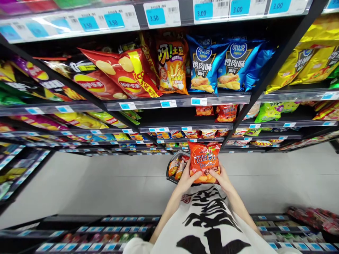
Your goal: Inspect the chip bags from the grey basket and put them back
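A red-orange bag of potato chips [204, 160] is held upright in front of my chest, its printed front facing me. My left hand [187, 176] grips its lower left side, thumb lying across the front. On the lower right side my right hand [221, 175] holds it the same way, with the fingers behind the bag hidden. Just beyond my left hand, a dark shopping basket [169, 177] stands low near the shelf, partly covered by the bag. Inside it lie orange snack packets [174, 167]. Similar red chip bags [226, 113] stand on a shelf ahead.
Ahead runs a tall shelf unit with price tags [199, 101]. It carries red chip bags [124, 72], an orange bag [172, 65], blue bags [205, 65] and yellow bags [315, 60]. Grey tiled floor [119, 183] lies below. More shelving [87, 229] stands close behind me.
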Available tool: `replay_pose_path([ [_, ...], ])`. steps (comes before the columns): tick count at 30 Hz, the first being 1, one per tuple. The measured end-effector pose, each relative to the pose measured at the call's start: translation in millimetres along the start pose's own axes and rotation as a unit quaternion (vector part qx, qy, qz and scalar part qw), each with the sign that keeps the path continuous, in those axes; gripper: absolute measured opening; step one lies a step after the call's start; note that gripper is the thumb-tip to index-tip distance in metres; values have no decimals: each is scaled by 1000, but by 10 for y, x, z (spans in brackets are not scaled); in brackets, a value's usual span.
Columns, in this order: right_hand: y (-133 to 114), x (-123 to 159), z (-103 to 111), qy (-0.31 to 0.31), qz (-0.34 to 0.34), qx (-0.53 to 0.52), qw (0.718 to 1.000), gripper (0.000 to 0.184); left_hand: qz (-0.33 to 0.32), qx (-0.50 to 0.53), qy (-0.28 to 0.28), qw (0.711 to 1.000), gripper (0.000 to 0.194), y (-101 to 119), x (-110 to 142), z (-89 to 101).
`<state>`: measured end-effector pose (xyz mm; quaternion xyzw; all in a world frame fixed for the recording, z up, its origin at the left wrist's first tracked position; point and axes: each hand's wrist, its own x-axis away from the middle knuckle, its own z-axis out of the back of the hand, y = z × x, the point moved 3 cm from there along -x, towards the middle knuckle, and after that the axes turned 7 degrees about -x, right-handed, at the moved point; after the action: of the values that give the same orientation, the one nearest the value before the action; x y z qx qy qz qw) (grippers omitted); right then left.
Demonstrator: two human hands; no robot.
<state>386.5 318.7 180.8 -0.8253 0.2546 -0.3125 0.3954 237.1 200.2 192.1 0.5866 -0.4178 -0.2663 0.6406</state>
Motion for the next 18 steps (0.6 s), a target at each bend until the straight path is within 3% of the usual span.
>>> replay_pose_path([
  [4, 32, -26, 57, -15, -13, -12, 1000, 71, 9, -3, -13, 1000, 90, 4, -1, 21],
  [9, -5, -155, 172, 22, -27, -35, 999, 63, 51, -4, -89, 995, 86, -33, 25, -7],
  [11, -44, -232, 177, 56, -23, -53, 997, 57, 72, 8, -76, 994, 82, -104, 39, -41],
  [15, -110, -370, 121, 108, -12, -94, 990, 49, 112, 75, 5, 991, 71, -303, 55, -94],
  [18, -137, -438, 104, 133, -9, -115, 984, 46, 118, 90, 0, 989, 76, -412, 45, -92],
])
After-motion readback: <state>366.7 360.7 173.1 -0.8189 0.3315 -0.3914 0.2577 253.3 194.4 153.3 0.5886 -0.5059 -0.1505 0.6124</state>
